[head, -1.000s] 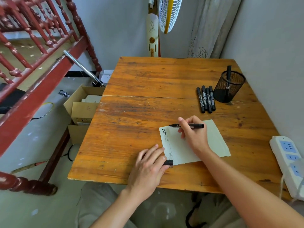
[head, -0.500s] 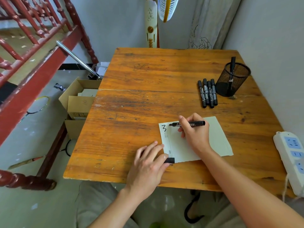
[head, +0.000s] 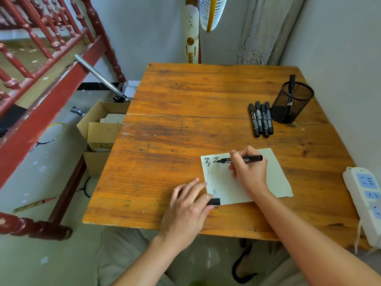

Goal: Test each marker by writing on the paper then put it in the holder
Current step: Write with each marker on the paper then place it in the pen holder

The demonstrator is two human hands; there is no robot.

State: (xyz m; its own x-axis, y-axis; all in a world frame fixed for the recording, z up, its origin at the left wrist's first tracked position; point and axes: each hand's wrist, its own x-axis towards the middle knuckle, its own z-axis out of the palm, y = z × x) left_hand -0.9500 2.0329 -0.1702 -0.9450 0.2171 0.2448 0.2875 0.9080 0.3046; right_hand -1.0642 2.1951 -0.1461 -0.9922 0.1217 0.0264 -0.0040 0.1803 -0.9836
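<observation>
1. At the near edge of the wooden surface (head: 185, 131), the left hand (head: 185, 205) lies palm down. Its fingertips pin the near-left corner of the paper (head: 274, 178), and thumb and forefinger appear to pinch a black cap (head: 214, 201).
2. Two black marks, a "3" (head: 206, 161) and a Z-shaped stroke (head: 215, 159), sit at the sheet's top-left corner.
3. The right hand (head: 249, 172) is clamped round an uncapped marker (head: 243, 158), its tip at the end of the Z-shaped stroke. The heel of the hand rests on the sheet, and the two hands are apart.
4. Farther back and to the right, four markers (head: 260, 119) lie capped, side by side and untested, just beside the mesh holder (head: 292, 102), where one pen (head: 291, 83) already stands.
5. Risks from here, as a judgement:
   - The heel of the writing hand could smear wet ink if it slides across the marks.
   - The sheet may skid if the pinning fingers lift mid-stroke.
   - A tip dropped into the holder without its cap would dry out or stain.
   - A careless reach could roll the row of four or tip the light mesh cup.
</observation>
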